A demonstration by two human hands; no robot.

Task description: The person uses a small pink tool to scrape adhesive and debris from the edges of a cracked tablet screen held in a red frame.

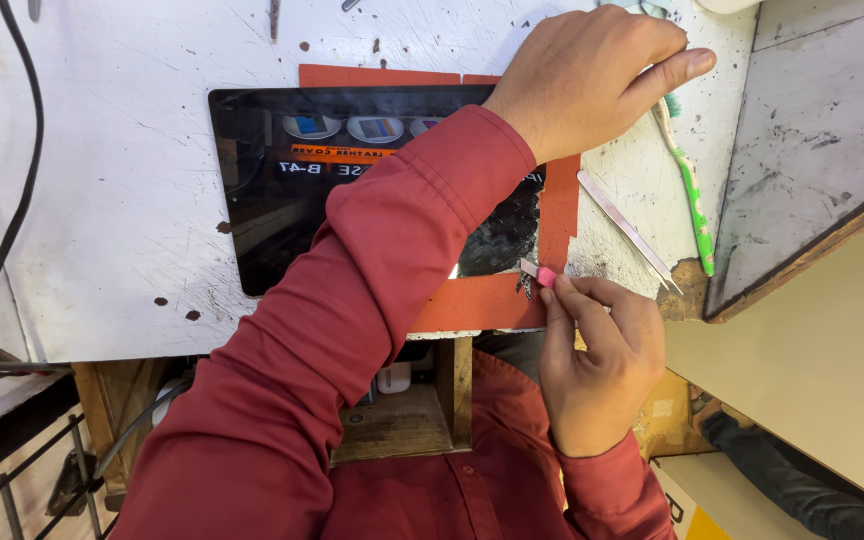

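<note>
A black tablet (292,190) lies screen up on an orange-red mat (482,305) on the scratched white bench; its glossy glass is cracked near its right edge. My left hand (592,80) reaches across over the tablet's far right corner, fingers together and pointing right, holding nothing that I can see. My right hand (597,360) is at the tablet's near right corner and pinches a small pink pick (542,275) whose tip touches the cracked edge. My red sleeve hides the middle of the screen.
Metal tweezers (627,232) lie to the right of the mat. A green and white toothbrush (692,195) lies beyond them. A grey raised panel (822,140) stands at the right. A black cable (22,170) hangs at the left. A wooden drawer frame (402,420) sits below the bench.
</note>
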